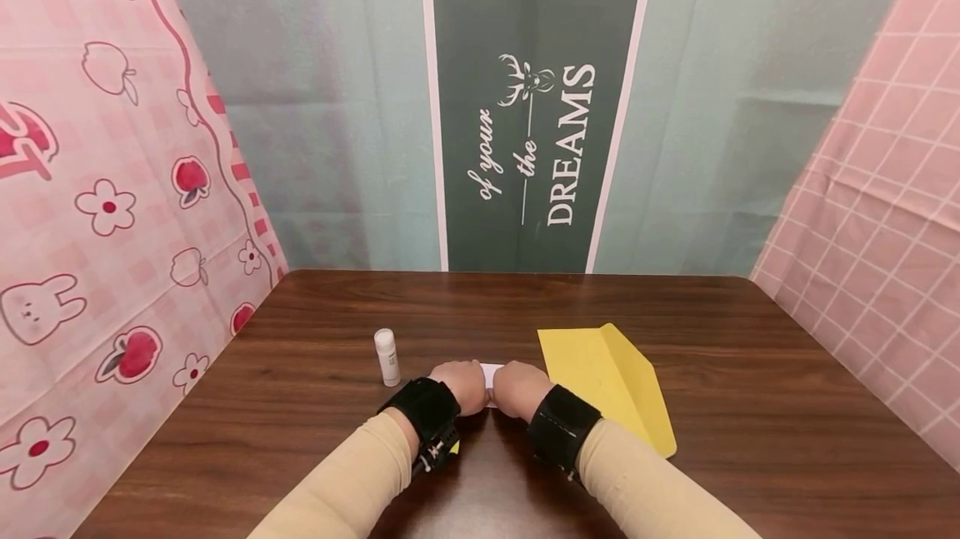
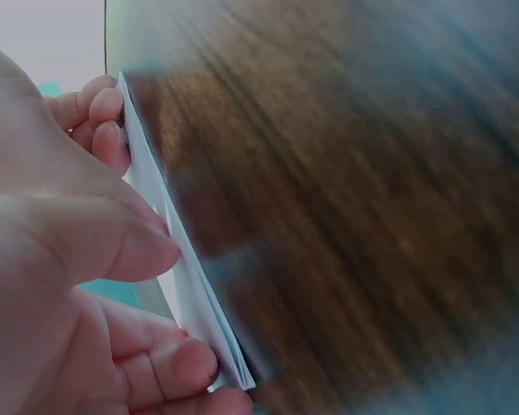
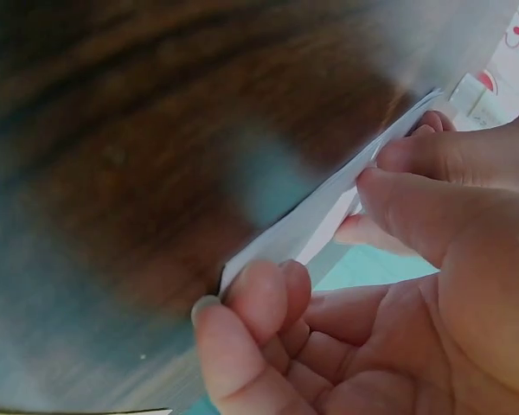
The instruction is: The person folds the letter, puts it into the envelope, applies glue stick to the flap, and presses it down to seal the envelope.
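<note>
A folded white paper [image 1: 490,374] lies between my two hands, close over the table. My left hand [image 1: 462,386] pinches it from the left, and my right hand [image 1: 519,389] pinches it from the right. In the left wrist view the paper [image 2: 190,290] shows as a narrow strip with layered edges, a thumb pressing along it and curled fingers at its ends. The right wrist view shows the same paper [image 3: 307,220] with fingertips at its near corner and a thumb farther along. From the head view, the hands hide most of the paper.
A white glue stick [image 1: 387,357] stands upright left of the hands. A yellow envelope [image 1: 600,381] with its flap raised lies to the right, partly under the right forearm. A bit of yellow [image 1: 455,446] peeks out beside the left wristband. Curtains border the brown table [image 1: 337,306].
</note>
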Tool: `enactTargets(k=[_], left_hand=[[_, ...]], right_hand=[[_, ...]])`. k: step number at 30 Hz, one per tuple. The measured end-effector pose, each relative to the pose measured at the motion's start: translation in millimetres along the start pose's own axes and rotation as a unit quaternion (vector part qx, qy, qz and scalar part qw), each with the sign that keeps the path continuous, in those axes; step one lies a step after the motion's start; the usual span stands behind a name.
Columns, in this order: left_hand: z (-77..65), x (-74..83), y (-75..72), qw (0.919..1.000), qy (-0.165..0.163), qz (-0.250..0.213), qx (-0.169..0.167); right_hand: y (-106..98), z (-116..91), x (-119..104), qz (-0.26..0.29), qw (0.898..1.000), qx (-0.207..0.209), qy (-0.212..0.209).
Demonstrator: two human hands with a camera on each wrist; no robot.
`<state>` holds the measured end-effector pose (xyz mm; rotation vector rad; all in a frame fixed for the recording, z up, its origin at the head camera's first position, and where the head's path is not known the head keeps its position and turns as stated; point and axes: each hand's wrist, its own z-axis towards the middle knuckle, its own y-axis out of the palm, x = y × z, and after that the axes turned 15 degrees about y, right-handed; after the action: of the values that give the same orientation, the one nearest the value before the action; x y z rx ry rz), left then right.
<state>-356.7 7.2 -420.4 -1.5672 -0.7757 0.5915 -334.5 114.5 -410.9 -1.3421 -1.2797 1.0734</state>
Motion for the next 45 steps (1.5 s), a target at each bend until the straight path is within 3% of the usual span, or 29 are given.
enactTargets(k=[9,17,22,39,45], left_hand=[[-4.0,8.1,-10.1,0.9997,-0.02,-0.002,-0.01],[-3.1,-1.6,-0.9,0.9993,0.033,0.007,0.012],[-1.9,-6.0,4.3,0.9982,0.056,0.02,-0.001],[-8.2,1.6,-8.5,0.9983,0.053,0.017,-0.014],[-5.3,0.4,-4.7,0.9984,0.051,0.022,-0.011]], right_hand=[[-2,0,1,0.025,0.999,-0.007,0.022],[9,12,4,-0.026,0.999,-0.031,-0.005],[2,5,3,-0.031,0.998,-0.046,-0.018],[-5,2,5,-0.041,0.997,-0.06,-0.025],[-3,3,5,-0.055,0.997,-0.054,-0.031]])
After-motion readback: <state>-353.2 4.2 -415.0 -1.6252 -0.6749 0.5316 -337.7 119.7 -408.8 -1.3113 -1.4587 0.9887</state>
